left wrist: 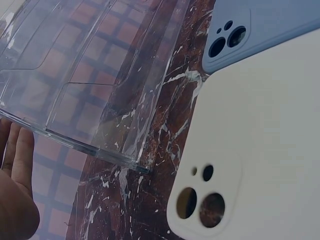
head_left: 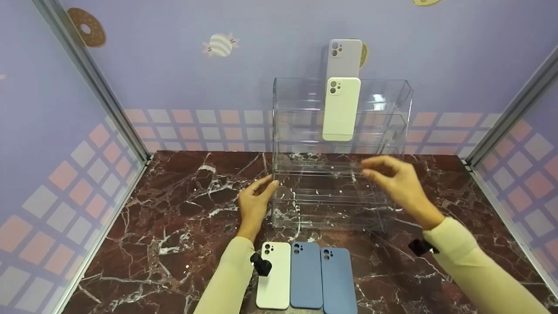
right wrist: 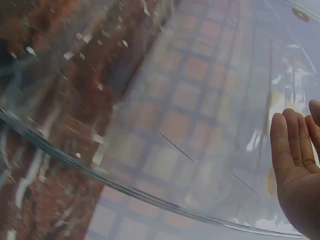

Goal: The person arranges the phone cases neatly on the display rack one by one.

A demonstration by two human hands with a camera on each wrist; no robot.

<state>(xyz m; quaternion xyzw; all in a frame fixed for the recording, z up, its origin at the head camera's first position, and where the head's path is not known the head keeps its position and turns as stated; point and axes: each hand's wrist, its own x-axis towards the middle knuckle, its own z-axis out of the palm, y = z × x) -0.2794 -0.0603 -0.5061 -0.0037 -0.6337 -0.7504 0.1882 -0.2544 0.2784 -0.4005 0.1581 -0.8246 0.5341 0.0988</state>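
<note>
A clear acrylic tiered rack [head_left: 301, 196] stands on the marbled table. My left hand [head_left: 255, 200] is at its left side, fingertips right at the side panel's edge and thumb apart. My right hand [head_left: 396, 179] hovers by the rack's right part, fingers loosely bent, thumb apart from them and nothing between. High in the rack stand a pale lilac phone case [head_left: 346, 61] and, in front of it, a cream phone case [head_left: 341, 109]. Near my left forearm lie a white phone case [head_left: 279, 283] and two blue phone cases, one in the middle [head_left: 306, 274] and one at right [head_left: 338, 279].
Behind the rack rises a lilac wall [head_left: 174, 65] with printed sweets and pink and white squares. Metal posts [head_left: 100, 83] mark the left and right corners. The dark red marbled table [head_left: 174, 218] reaches to both side walls.
</note>
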